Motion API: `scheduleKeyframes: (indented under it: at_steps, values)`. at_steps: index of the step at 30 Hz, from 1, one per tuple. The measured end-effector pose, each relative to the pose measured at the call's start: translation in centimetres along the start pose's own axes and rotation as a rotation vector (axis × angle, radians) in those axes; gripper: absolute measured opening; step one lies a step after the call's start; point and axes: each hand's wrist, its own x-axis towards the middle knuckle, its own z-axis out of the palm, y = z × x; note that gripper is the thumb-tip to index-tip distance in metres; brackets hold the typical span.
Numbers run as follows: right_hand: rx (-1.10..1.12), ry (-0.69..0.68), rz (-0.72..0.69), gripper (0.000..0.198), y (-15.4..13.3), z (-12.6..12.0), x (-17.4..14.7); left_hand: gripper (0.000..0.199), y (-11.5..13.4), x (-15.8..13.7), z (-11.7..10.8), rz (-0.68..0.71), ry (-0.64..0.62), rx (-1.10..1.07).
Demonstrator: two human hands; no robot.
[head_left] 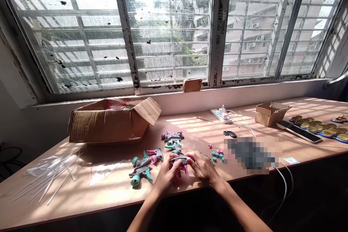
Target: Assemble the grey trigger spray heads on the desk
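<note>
1. Sprayer head [179, 159], grey w/ a pink trigger, sits right btwn the 2 hands, near the table's [87, 199] 6 o'clock edge.
2. L hand [166, 172] is at its 8 o'clock: thumb on the grey body, fingers wrapped underneath, so def gripping it.
3. R hand [203, 166] is at its 3 o'clock, fingers bent & touching that end. Can't tell if it's actually pinching, fingertips are partly hidden.
4. Going by the hands: more grey/teal/pink sprayer heads [143, 168] lie at 9, approx. just beside the L hand, plus another bunch [174, 136] at 11.
5. Tiny teal & pink caps [214, 159] at 2, near the R hand.
6. Further off: clear tubes [58, 174] at 9, big open cardboard box [106, 127] at 10, pwr strip [217, 116] at 1, keys [231, 134] at 2.
</note>
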Motion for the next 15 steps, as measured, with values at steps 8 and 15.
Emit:
scheduleKeyframes:
  at_steps: [8, 15]
  values:
    - [0.075, -0.020, 0.022, 0.020, -0.4, -0.7, -0.1, 0.033, 0.0, 0.0, -0.1, -0.003, -0.017, -0.010]
    - [0.038, 0.020, 0.071, 0.046, 0.4, 0.1, 0.0, 0.038, 0.1, -0.1, 0.1, 0.009, -0.083, 0.013]
